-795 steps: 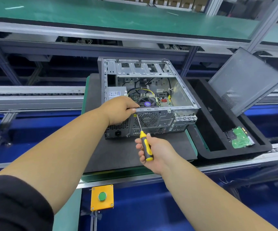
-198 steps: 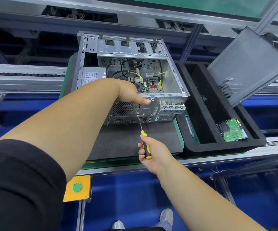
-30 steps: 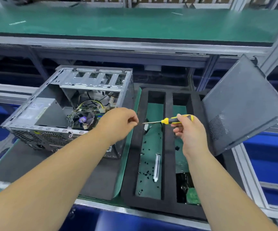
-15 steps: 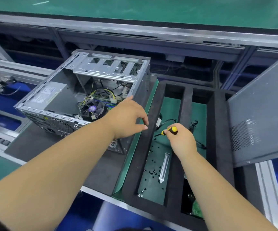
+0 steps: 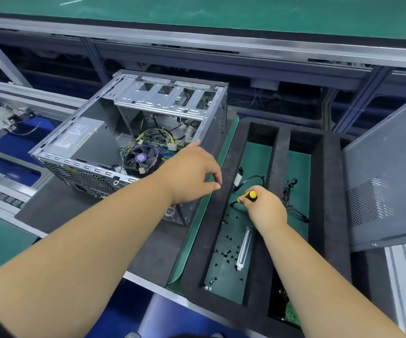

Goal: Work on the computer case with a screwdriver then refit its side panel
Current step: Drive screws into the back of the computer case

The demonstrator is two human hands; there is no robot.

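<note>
The open computer case [image 5: 114,132] lies on a dark mat at the left, its fan and cables exposed. My left hand [image 5: 192,172] hovers over the case's right edge with fingers loosely curled, holding nothing. My right hand [image 5: 265,208] grips the yellow-and-black screwdriver [image 5: 247,196] low inside the left compartment of the black foam tray [image 5: 231,152], its tip pointing left near the tray floor. The grey side panel [image 5: 387,172] leans upright at the tray's right side.
Several loose black screws [image 5: 226,252] and a silver slot bracket [image 5: 244,247] lie on the tray's green floor. Black cables [image 5: 292,191] sit in the middle compartment. A green circuit board [image 5: 292,313] shows at the tray's near right. Conveyor rails run at the left.
My right hand has lowered the screwdriver from above the tray down into its left compartment. My left hand stays by the case's right edge, fingers a little more spread.
</note>
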